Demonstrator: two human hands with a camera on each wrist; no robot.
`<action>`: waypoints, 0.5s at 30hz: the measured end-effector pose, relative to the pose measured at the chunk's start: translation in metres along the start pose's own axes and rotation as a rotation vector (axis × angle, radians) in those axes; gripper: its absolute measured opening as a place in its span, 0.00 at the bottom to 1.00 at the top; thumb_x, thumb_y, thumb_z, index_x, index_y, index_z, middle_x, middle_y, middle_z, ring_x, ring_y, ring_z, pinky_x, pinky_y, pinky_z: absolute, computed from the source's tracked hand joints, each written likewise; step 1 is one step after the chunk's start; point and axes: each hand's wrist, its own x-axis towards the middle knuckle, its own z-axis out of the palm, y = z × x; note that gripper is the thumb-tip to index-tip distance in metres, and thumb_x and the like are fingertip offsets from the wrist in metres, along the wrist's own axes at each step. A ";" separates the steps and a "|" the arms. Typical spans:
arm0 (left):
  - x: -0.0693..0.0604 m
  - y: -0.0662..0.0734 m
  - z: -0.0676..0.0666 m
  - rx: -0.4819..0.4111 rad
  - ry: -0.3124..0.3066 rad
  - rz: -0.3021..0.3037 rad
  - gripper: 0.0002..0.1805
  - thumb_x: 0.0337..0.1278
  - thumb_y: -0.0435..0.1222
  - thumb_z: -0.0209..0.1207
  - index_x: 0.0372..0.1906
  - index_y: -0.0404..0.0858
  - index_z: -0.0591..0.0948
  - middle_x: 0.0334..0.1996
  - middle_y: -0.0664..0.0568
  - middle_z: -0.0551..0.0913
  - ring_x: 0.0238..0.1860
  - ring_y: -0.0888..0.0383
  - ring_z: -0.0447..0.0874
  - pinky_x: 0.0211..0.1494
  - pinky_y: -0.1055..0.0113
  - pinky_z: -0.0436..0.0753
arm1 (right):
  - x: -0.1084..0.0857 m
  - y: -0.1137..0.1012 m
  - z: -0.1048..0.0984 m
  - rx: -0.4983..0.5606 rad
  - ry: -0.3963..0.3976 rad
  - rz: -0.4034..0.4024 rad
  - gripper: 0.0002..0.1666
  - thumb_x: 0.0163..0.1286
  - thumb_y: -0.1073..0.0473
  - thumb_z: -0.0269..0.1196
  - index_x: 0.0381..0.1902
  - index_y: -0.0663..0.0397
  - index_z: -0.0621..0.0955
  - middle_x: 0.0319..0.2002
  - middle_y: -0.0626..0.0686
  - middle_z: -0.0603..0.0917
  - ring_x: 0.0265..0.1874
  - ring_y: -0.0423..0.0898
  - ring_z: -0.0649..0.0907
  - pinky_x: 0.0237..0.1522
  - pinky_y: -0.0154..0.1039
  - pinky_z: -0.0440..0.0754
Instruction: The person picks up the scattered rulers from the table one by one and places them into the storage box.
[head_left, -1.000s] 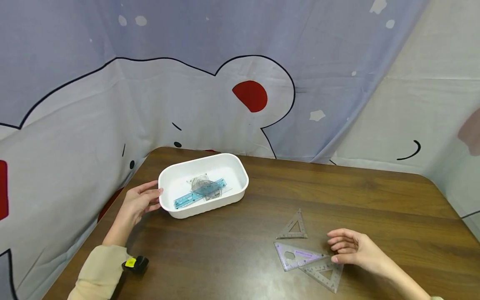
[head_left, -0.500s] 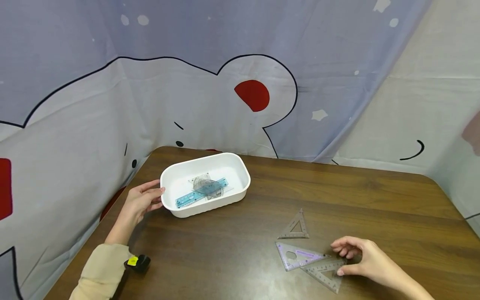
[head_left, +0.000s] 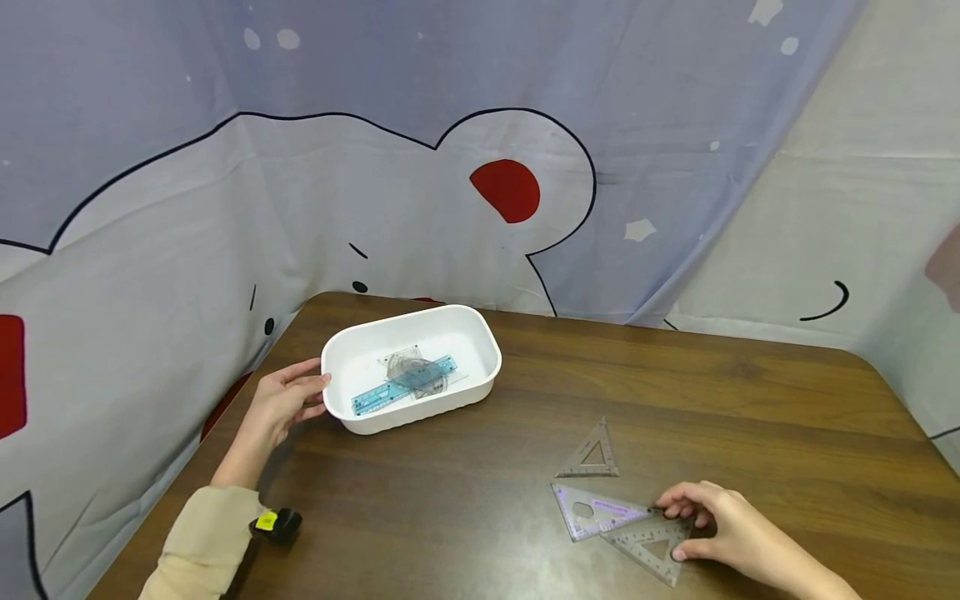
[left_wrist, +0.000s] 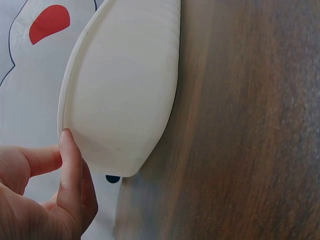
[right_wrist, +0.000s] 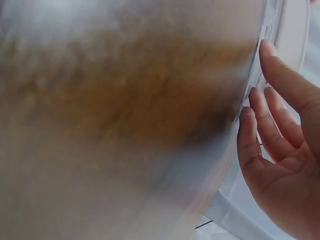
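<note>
In the head view my left hand (head_left: 277, 404) holds the left end of a white plastic bin (head_left: 431, 411); in the left wrist view its thumb and index finger meet at the rim. A blue ruler (head_left: 371, 399) and a see-through protractor (head_left: 412, 373) lie inside among other clear pieces. Over at the right, my right hand (head_left: 723, 527) grips a clear set square (head_left: 639, 553) by its right side, thumb at the near edge. That set square overlaps a purple-marked set square (head_left: 618, 512). Behind them lies a smaller clear set square (head_left: 573, 467).
Everything stands on a brown wooden table (head_left: 465, 500) with rounded far corners. A printed curtain (head_left: 360, 200) hangs behind and beside it. A black device with a yellow label (head_left: 276, 526) is at my left wrist.
My right hand has moved down onto the clear set square, its fingers closing on the edge. My left hand and the bin stay in place.
</note>
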 end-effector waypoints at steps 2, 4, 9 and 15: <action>0.000 0.000 0.000 0.000 -0.001 -0.002 0.36 0.63 0.37 0.59 0.72 0.33 0.59 0.44 0.50 0.79 0.30 0.68 0.82 0.37 0.72 0.87 | -0.001 0.000 0.001 -0.019 0.004 -0.026 0.27 0.47 0.55 0.76 0.45 0.56 0.80 0.38 0.50 0.83 0.35 0.31 0.78 0.28 0.30 0.79; 0.000 0.000 0.000 0.003 -0.001 -0.003 0.36 0.63 0.37 0.59 0.72 0.33 0.59 0.45 0.49 0.79 0.30 0.68 0.82 0.37 0.72 0.87 | -0.002 0.000 0.001 -0.046 0.013 -0.044 0.29 0.45 0.54 0.77 0.45 0.56 0.80 0.38 0.51 0.83 0.36 0.31 0.78 0.28 0.29 0.79; -0.002 0.000 0.000 0.008 -0.004 0.004 0.36 0.64 0.37 0.59 0.72 0.33 0.59 0.44 0.50 0.79 0.30 0.68 0.82 0.38 0.72 0.87 | -0.004 -0.002 0.005 -0.135 0.031 -0.054 0.32 0.40 0.48 0.78 0.44 0.51 0.80 0.37 0.46 0.82 0.35 0.30 0.74 0.28 0.29 0.76; -0.003 0.001 -0.001 0.015 -0.002 0.007 0.35 0.64 0.36 0.58 0.72 0.33 0.59 0.43 0.52 0.78 0.31 0.68 0.82 0.39 0.72 0.87 | -0.003 -0.003 0.006 -0.206 0.017 -0.050 0.30 0.39 0.43 0.76 0.40 0.47 0.81 0.36 0.42 0.80 0.35 0.29 0.72 0.30 0.29 0.75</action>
